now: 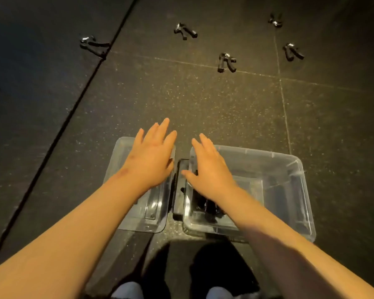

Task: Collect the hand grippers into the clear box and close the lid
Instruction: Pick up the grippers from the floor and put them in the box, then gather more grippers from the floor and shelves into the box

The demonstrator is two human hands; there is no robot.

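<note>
On the dark speckled floor (203,100), five hand grippers lie well beyond the hands: the far-left gripper (93,45) on a floor seam, then the upper-middle gripper (185,31), the middle gripper (226,63), the far-right top gripper (275,20) and the right gripper (293,52). The left hand (152,156), fingers spread and holding nothing, hovers over the clear lid (125,160) lying beside the clear box (289,180). The right hand (209,169), likewise flat and empty, is over the box's left edge, above dark items (205,207) inside that look like grippers.

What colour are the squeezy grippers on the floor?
Black handles with shiny silver springs, seen in the head view: hand grippers.
</note>
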